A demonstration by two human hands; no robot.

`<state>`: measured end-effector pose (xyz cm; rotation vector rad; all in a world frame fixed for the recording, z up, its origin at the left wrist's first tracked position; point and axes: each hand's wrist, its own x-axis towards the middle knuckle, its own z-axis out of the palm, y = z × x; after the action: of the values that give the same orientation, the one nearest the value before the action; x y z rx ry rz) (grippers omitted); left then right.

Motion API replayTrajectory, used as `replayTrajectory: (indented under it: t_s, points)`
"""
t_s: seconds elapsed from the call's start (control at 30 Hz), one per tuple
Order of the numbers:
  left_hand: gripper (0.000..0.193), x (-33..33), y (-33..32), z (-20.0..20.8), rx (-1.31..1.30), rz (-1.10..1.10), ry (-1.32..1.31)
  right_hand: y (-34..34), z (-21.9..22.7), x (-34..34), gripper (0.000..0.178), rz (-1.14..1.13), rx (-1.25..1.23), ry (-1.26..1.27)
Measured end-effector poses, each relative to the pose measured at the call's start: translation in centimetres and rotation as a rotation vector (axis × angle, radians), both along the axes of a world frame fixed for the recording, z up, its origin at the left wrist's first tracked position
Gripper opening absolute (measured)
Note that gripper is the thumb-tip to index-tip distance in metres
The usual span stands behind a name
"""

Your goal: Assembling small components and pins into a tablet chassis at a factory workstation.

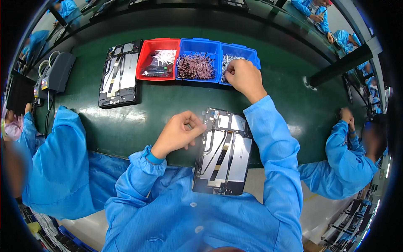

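An opened tablet lies before me at the table's near edge, its inside up, with silver plates, black flat cables and a dark frame. My left hand is beside its upper left corner, fingers curled and thumb and forefinger pinched together; whether they hold anything small is hidden. My right hand reaches into the right blue bin, which contains small white pieces. Its fingertips are closed down among them, and what they grip cannot be made out.
Left of that bin stand a blue bin of pinkish-brown small parts and a red bin with white strips and dark packets. More opened tablets are stacked farther left, near a grey device. Co-workers in blue sit on both sides.
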<state>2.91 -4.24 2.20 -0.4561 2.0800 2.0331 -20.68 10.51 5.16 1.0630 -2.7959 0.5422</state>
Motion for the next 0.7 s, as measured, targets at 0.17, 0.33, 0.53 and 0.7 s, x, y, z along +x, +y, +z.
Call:
replayTrajectory:
  t_s: [0.17,0.33,0.53,0.7]
  points:
    - [0.022,-0.1,0.0,-0.2,-0.018,0.024,0.012,0.1,0.3,0.7,0.014,-0.088,-0.062,0.015]
    - [0.02,0.3,-0.2,-1.4,0.079,0.12,0.083,2.3,1.9,2.5,0.014,0.032,-0.331,-0.092]
    - [0.021,-0.3,1.3,1.6,0.203,0.22,0.241,4.7,2.0,9.7,0.018,0.118,-0.66,-1.043]
    - [0.023,-0.9,1.2,2.2,0.244,0.207,0.197,5.0,1.3,12.3,0.023,0.21,-0.783,-1.066]
